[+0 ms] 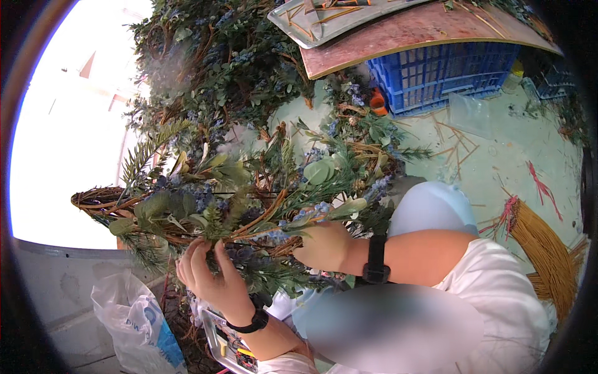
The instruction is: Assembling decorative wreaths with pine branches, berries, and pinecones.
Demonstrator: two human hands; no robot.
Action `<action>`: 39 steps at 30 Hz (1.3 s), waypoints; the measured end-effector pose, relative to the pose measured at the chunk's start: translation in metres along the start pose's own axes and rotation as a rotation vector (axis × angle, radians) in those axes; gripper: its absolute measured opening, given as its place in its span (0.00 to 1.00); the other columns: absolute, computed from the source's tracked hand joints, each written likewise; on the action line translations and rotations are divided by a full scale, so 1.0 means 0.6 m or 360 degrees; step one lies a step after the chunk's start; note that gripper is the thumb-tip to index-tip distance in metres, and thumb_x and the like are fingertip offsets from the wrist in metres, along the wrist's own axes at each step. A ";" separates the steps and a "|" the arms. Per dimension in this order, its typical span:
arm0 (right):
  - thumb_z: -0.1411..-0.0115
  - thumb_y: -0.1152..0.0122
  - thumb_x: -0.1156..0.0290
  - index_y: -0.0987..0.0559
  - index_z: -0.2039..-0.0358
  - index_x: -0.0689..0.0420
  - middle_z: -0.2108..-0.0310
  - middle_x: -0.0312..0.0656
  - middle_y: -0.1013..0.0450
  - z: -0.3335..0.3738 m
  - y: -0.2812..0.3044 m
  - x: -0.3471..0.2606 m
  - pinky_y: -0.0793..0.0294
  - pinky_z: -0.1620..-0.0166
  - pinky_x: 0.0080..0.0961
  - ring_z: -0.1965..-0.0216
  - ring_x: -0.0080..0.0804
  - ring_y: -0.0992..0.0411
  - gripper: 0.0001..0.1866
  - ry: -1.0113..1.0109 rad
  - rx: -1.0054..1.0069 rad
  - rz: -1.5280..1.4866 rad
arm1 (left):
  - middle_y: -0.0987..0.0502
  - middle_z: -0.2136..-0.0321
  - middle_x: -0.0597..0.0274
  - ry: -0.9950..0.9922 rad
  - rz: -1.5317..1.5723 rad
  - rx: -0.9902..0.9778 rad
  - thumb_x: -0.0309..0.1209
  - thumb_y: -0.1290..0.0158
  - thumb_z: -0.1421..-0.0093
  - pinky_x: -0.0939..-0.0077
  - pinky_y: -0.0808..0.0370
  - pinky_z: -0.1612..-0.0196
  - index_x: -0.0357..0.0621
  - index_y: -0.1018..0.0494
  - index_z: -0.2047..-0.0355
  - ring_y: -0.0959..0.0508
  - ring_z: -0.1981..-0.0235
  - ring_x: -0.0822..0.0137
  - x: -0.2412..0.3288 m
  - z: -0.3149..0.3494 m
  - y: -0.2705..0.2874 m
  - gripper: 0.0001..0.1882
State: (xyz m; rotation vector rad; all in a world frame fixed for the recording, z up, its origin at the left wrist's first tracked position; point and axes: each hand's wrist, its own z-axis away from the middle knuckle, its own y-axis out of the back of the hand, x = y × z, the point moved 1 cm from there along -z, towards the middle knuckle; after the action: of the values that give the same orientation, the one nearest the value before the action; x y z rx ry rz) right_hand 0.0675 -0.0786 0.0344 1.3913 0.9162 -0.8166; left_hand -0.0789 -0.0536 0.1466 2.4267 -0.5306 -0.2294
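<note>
A twig wreath with green leaves, pine-like sprigs and blue berries lies across my lap area, its bare brown twig end pointing left. My left hand is at the near side of the wreath, fingers bent and closed around its stems beneath a fern sprig. To the right of it, my right hand grips the near rim of the wreath, below a cluster of blue berries. Leaves cover the fingertips of my right hand. Both wrists wear black bands.
Leafy garlands are heaped at the back. A blue crate stands under a board bearing a metal tray. Bundled brown sticks lie at right. A plastic bag and a tool tray are at lower left.
</note>
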 end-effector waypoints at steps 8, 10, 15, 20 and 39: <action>0.55 0.47 0.63 0.25 0.72 0.59 0.74 0.47 0.27 0.005 -0.017 0.013 0.29 0.63 0.40 0.69 0.48 0.28 0.13 0.0087 0.0089 0.0053 | 0.30 0.64 0.52 -0.0009 -0.0073 -0.0491 0.24 0.46 0.54 0.59 0.42 0.49 0.39 0.34 0.68 0.32 0.59 0.51 -0.009 -0.002 0.001 0.12; 0.55 0.47 0.63 0.24 0.71 0.59 0.74 0.47 0.27 0.005 -0.016 0.012 0.29 0.63 0.40 0.69 0.48 0.28 0.14 0.0108 0.0108 0.0072 | 0.31 0.64 0.51 0.0001 -0.0049 -0.0555 0.23 0.46 0.55 0.57 0.43 0.48 0.39 0.36 0.68 0.33 0.58 0.49 -0.019 0.002 0.005 0.13; 0.55 0.47 0.63 0.23 0.73 0.58 0.74 0.48 0.26 0.009 -0.014 0.013 0.28 0.64 0.40 0.70 0.47 0.27 0.13 0.0129 0.0030 0.0008 | 0.36 0.69 0.50 -0.0169 0.0011 -0.0586 0.21 0.48 0.57 0.59 0.41 0.51 0.37 0.39 0.67 0.37 0.61 0.49 -0.042 0.014 0.008 0.16; 0.55 0.46 0.63 0.23 0.74 0.58 0.74 0.48 0.27 0.000 -0.010 0.014 0.28 0.64 0.39 0.71 0.46 0.27 0.12 0.0096 -0.0044 0.0074 | 0.33 0.66 0.50 0.0019 0.0466 -0.0234 0.21 0.49 0.58 0.58 0.43 0.47 0.39 0.37 0.70 0.33 0.60 0.52 -0.052 0.028 0.009 0.13; 0.54 0.47 0.63 0.24 0.74 0.59 0.77 0.49 0.27 0.004 0.006 0.006 0.28 0.65 0.41 0.72 0.49 0.27 0.13 0.0029 -0.0092 0.0064 | 0.29 0.65 0.49 0.0043 0.0276 -0.0295 0.26 0.55 0.47 0.57 0.42 0.48 0.34 0.31 0.59 0.32 0.61 0.47 -0.035 0.018 0.001 0.15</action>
State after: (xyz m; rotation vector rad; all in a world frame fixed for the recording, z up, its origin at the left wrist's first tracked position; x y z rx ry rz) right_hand 0.0725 -0.0808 0.0326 1.3645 0.9159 -0.7429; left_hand -0.1014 -0.0510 0.1394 2.1881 -0.6731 -0.1640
